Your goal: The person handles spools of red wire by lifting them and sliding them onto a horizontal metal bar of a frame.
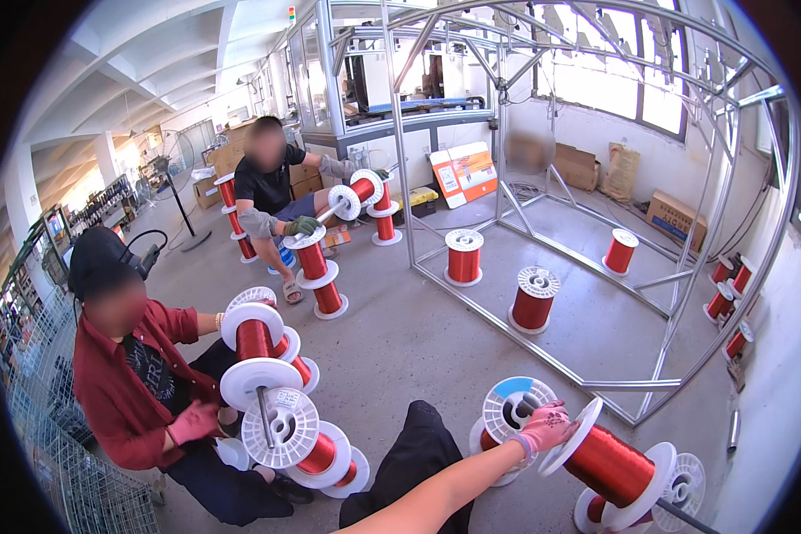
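Note:
My left hand (546,429), in a pink patterned glove, reaches right across my knee. Its fingers curl at the near white flange of a tilted spool of red wire (610,465). A dark metal rod (685,518) sticks out of that spool's far end, and a similar shaft shows just beyond my fingers. Whether they also grip the shaft is hard to see. Behind the hand stands a spool with a blue label (514,392) on its white flange. More spools (683,491) lie under the held one. My right hand is out of view.
At left, a seated person in a red shirt (138,392) sits by stacked spools (280,427). Another person (271,178) handles spools farther back. Inside a metal tube frame (632,385) stand several spools (532,301). Cartons (676,218) line the wall.

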The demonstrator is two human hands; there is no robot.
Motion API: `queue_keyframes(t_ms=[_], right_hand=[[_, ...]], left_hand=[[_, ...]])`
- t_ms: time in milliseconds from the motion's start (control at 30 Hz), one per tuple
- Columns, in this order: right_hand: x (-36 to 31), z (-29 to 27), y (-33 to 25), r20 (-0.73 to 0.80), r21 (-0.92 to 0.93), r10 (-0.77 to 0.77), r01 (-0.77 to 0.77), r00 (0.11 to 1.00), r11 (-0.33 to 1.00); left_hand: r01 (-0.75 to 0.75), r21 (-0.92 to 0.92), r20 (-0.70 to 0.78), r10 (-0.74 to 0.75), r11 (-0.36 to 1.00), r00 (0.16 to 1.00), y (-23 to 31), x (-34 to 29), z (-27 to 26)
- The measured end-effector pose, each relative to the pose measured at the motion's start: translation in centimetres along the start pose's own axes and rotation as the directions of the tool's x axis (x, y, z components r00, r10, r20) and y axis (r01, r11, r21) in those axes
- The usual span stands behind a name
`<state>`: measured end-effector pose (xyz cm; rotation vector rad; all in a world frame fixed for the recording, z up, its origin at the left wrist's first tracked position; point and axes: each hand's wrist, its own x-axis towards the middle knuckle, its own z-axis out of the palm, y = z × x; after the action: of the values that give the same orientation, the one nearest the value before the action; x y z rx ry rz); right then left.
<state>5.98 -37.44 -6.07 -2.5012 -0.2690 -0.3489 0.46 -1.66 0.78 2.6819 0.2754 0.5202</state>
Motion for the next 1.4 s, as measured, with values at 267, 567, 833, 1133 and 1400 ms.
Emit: queue_keyframes(t_ms=[267,567,833,1133,1400], right_hand=[[6.5,-8.9,-12.4,-0.083,0.327,-0.13,0.151,0.988,0.933],[-1.8,-4.6,-6.9,0.007,0.18,0.151,-0.15,0.989,0.972],[3.5,-3.3,-8.7,-0.136,0.358,0.049,0.003,0.99,0.934],[6.3,-6.4,-8.2,-0.244,0.509,-0.06,0.181,0.968,0.841],[-2.0,-3.4,-4.0,0.094,0.283,0.238,-0.255,0.967,0.925]], left_hand=[[0.031,0.024,-0.039,-0.03,0.999,0.999,-1.1,-1.0,-0.5],[0.0,0.086,-0.144,0.012,0.996,0.989,-1.0,-0.6,0.2],[-0.059,0.083,-0.156,0.071,0.995,0.985,-0.6,-0.3,0.0],[-0.052,0.098,-0.128,0.064,0.994,0.99,0.1,-0.9,-1.0],[-0.125,0.108,-0.195,0.144,0.986,0.97,-0.6,0.4,-0.7]])
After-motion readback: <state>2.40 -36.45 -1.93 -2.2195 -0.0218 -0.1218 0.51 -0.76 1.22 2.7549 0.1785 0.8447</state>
